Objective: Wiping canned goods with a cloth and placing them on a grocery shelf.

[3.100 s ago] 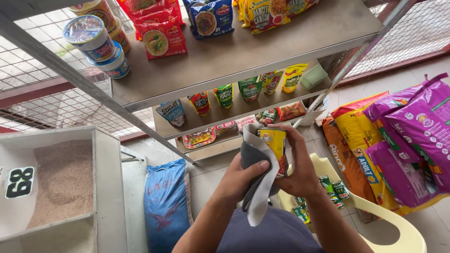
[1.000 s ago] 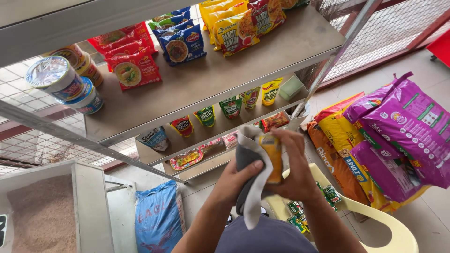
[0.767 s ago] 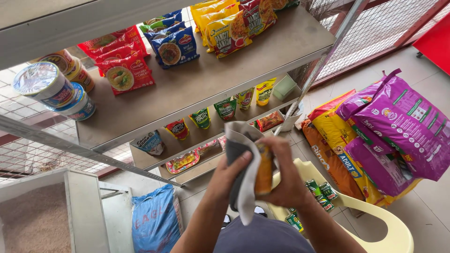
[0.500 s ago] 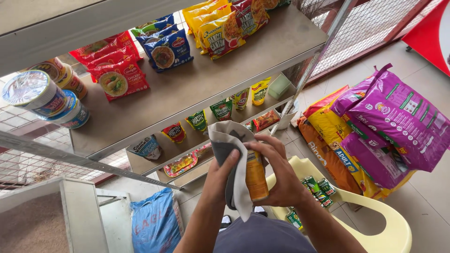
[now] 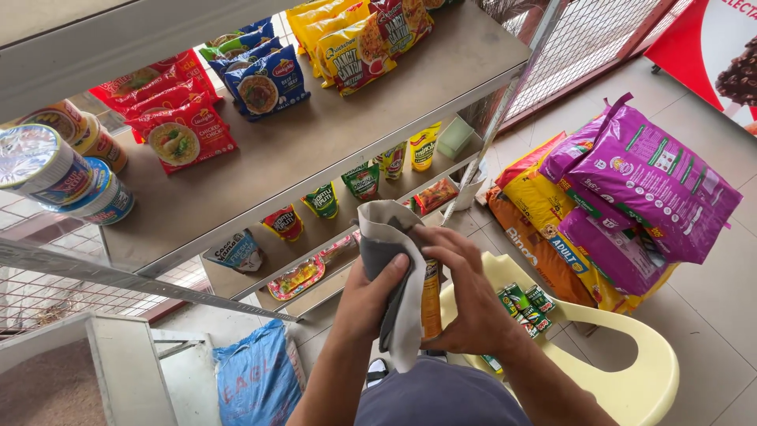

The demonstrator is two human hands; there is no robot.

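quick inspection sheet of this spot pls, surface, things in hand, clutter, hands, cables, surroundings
surface: grey metal shelf, noodle packs and cup noodles on it
job's things: grey cloth pressed against an orange packet
clutter: small green packets on a yellow plastic chair
grippers: left hand grips the cloth; right hand holds the packet
cables: nothing seen
surroundings: purple and yellow feed sacks stacked on the tiled floor; blue sack below the shelf

Grey metal shelving (image 5: 331, 150) fills the upper left, a yellow plastic chair (image 5: 631, 371) sits lower right on what looks like pale tiled floor (image 5: 710, 158).
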